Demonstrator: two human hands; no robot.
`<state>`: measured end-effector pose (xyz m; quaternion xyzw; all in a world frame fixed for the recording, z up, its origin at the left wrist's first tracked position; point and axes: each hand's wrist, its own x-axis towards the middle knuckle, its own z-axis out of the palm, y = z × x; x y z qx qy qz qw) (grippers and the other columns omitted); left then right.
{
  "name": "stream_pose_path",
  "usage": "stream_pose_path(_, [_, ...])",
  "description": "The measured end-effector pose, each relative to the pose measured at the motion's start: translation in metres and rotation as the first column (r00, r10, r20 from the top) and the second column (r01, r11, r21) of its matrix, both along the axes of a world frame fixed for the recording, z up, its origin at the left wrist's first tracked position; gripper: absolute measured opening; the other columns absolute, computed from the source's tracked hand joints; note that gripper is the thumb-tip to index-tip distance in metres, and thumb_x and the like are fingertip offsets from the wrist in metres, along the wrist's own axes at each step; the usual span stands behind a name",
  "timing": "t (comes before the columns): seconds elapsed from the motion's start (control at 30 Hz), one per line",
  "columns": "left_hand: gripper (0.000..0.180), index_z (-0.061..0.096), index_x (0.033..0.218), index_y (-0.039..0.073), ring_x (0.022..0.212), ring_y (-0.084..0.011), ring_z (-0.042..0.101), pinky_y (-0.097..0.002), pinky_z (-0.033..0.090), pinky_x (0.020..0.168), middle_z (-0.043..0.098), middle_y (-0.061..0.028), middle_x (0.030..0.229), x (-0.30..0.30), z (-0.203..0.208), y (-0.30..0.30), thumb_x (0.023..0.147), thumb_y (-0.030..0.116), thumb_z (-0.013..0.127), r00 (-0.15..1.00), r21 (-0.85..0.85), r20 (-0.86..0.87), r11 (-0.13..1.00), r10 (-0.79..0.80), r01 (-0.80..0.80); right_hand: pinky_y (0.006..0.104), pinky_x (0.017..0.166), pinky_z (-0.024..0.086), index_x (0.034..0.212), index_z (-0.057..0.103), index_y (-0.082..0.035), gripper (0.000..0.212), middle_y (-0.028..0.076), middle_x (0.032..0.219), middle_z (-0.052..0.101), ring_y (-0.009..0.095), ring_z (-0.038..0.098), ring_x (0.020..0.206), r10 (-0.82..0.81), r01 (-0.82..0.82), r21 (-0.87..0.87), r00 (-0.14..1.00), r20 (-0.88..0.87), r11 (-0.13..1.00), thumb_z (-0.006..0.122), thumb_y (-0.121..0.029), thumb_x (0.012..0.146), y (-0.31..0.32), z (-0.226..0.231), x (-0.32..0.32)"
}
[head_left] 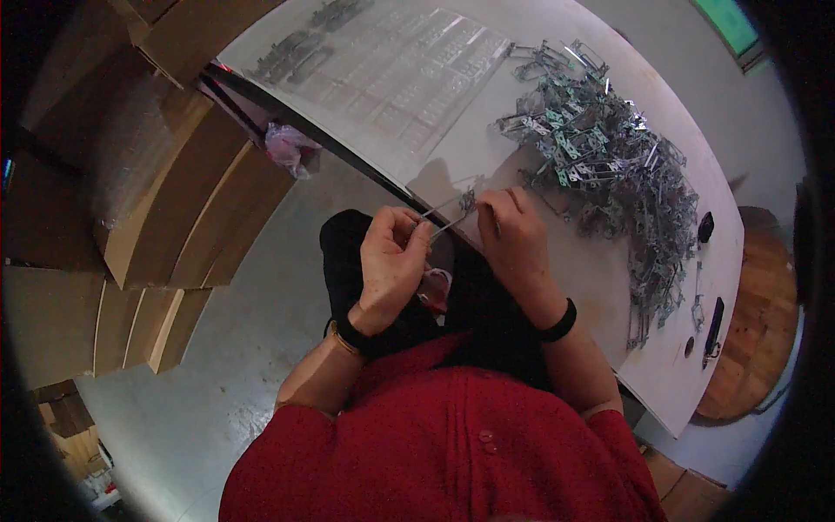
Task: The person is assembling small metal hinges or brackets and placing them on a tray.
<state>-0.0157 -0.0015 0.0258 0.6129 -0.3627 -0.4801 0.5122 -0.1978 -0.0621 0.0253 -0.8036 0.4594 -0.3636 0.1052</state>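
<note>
Over the table's near edge, my left hand (391,265) pinches one end of a thin metal wire loop with a small bracket (467,203) at its far end. My right hand (516,239) is closed beside that bracket, its fingertips touching or almost touching it; what lies inside its fingers is hidden. Farther right on the white table (474,143) spreads a large heap of similar metal wire-and-bracket pieces (600,148). A clear plastic sheet with rows of compartments (413,83) lies at the far left of the table.
Several metal pieces (296,54) lie at the table's far left corner. Cardboard boxes (187,174) are stacked on the left, near a plastic bag (289,148). A black-handled tool (715,329) lies at the right, and a round wooden stool (755,348) stands beyond the edge.
</note>
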Motion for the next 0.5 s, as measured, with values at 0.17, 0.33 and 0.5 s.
stream_pose_path(0.17, [0.017,0.051,0.097,0.003,0.072,-0.0104,0.063,-0.0252,0.053,0.054,0.061,-0.0076,0.105,-0.001,-0.005,0.001,0.096,0.003,0.069,1.0,-0.045,-0.021,0.999,-0.003,0.002,0.046,0.075,0.053,0.105,0.065,-0.005,0.02,0.016,0.096,0.062,0.039,0.064,0.089,0.017,-0.017,-0.021,1.0,0.013,1.0,0.069,0.0,0.086,0.001,0.0,-0.001])
stream_pose_path(0.33, [0.016,0.052,0.097,0.003,0.072,-0.0099,0.062,-0.0249,0.053,0.054,0.061,-0.0071,0.105,0.002,-0.012,0.001,0.097,0.003,0.068,0.999,-0.053,0.038,0.999,-0.009,0.011,0.046,0.076,0.052,0.107,0.063,-0.006,0.024,0.016,0.097,0.061,0.038,0.063,0.089,0.036,-0.036,-0.06,0.999,0.002,0.998,0.068,0.002,0.085,0.0,-0.002,-0.004])
stream_pose_path(0.5, [0.016,0.052,0.098,0.003,0.072,-0.0093,0.061,-0.0248,0.052,0.053,0.061,-0.0065,0.105,0.001,-0.011,0.0,0.097,0.002,0.068,1.0,-0.074,0.03,0.997,0.004,-0.002,0.046,0.076,0.052,0.106,0.063,-0.005,0.025,0.015,0.096,0.06,0.038,0.062,0.089,0.035,-0.037,-0.077,0.999,-0.026,0.996,0.067,0.003,0.084,0.001,-0.003,-0.004])
